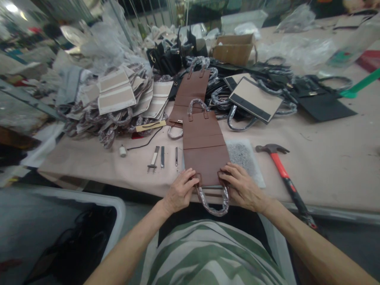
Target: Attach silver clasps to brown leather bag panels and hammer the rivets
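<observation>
A brown leather handbag panel lies flat at the table's front edge, with a plastic-wrapped handle at each end. Its near handle hangs over the edge toward me. My left hand grips the panel's near left corner by the handle tab, fingers on top. At the near right corner, my right hand holds the panel the same way, fingers curled over the other tab. Beneath the panel's right side shows a pale board with a worn, speckled middle. A second brown panel lies just beyond.
A claw hammer lies to the right, its handle past the edge. Small metal tools and a white bottle sit left. Behind are piles of beige panels and black panels, plus a cardboard box. A white bin stands lower left.
</observation>
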`<state>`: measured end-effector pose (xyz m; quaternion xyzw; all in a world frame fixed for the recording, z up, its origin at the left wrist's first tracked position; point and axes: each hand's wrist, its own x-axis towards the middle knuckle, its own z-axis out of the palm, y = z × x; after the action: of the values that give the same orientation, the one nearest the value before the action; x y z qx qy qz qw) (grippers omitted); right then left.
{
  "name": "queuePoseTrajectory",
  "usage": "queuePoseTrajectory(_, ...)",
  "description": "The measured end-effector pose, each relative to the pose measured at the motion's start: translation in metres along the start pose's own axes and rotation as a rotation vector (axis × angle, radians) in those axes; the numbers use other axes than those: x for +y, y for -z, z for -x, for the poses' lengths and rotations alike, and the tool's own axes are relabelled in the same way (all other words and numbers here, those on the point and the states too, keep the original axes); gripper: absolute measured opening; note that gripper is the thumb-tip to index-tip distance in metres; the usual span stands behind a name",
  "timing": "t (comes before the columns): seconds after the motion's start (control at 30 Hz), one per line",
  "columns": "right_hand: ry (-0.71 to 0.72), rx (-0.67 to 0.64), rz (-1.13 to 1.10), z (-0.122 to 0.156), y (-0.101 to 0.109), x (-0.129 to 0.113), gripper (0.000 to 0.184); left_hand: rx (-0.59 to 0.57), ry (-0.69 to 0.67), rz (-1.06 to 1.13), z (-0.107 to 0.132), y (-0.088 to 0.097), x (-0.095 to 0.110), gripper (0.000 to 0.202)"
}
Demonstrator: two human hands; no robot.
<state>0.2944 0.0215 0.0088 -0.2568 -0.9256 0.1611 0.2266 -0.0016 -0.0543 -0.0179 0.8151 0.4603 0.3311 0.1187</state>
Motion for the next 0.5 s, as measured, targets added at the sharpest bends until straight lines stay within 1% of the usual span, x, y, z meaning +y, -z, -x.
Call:
queuePoseTrajectory(0.1,-0.048,0.0,0.006,0.0,-0.001,0.002,0.048,0.016,0.056,0.077,-0.011,0.002,-0.008,0.029)
queuePoseTrajectory(0.17,-0.076,-0.018,0.006,-0.001,-0.002,0.003,0.05,-0.014,0.053,0.099,-0.017,0.005,-0.012,0.027)
queuePoseTrajectory(0.27,-0.086,-0.049,0.009,-0.001,-0.001,0.004,0.05,-0.11,0.023,0.098,-0.018,0.01,-0.012,0.034)
queuePoseTrajectory(0.33,-0.09,-0.054,0.01,-0.001,-0.002,0.007,0.048,-0.135,0.02,0.099,-0.018,0.012,-0.011,0.04)
queuePoseTrajectory(0.4,-0.105,-0.032,0.015,0.0,-0.006,0.011,0.047,-0.117,0.035,0.105,-0.019,0.012,-0.011,0.04)
queuePoseTrajectory(0.5,-0.105,0.038,0.027,0.002,-0.016,0.019,0.046,-0.084,0.051,0.117,-0.027,0.01,-0.011,0.039)
